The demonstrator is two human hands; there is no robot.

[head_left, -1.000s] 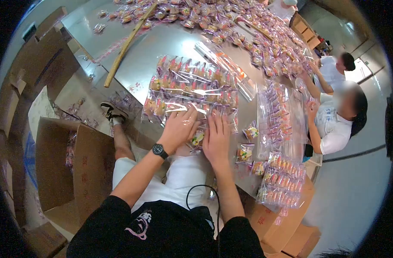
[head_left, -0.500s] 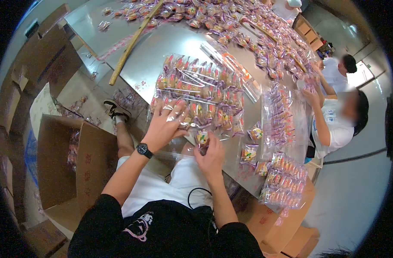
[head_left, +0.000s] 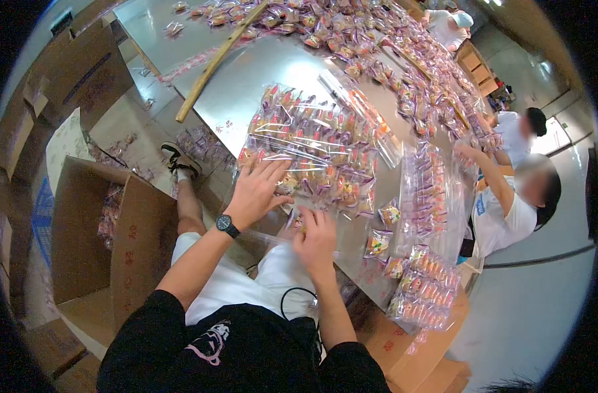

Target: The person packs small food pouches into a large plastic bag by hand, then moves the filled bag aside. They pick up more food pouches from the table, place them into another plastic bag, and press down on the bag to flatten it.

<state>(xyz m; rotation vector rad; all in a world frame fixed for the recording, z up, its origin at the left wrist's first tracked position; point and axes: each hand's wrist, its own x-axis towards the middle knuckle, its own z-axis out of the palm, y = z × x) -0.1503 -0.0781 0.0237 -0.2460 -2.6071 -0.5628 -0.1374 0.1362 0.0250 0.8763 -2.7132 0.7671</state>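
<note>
In front of me a large clear plastic bag (head_left: 305, 134) lies on the metal table with several rows of small wrapped snack packets inside. My left hand (head_left: 258, 190), wearing a black watch, rests with fingers spread on the bag's near left edge. Close beside it, my right hand (head_left: 316, 237) is closed round a small snack packet (head_left: 298, 223) at the bag's near edge; the fingers hide most of that packet. Loose snack packets (head_left: 378, 243) lie to the right of my right hand.
A wooden stick (head_left: 220, 60) crosses the table (head_left: 207, 134); a packet heap (head_left: 371, 39) lies beyond. Filled bags (head_left: 424, 288) are stacked at the right edge. A co-worker (head_left: 505, 216) handles another bag (head_left: 423, 190). An open cardboard box (head_left: 132, 262) stands at left.
My right hand has drawn slightly down and left with the packet, which is now more hidden. My left hand has shifted slightly right. The co-worker's arm has moved.
</note>
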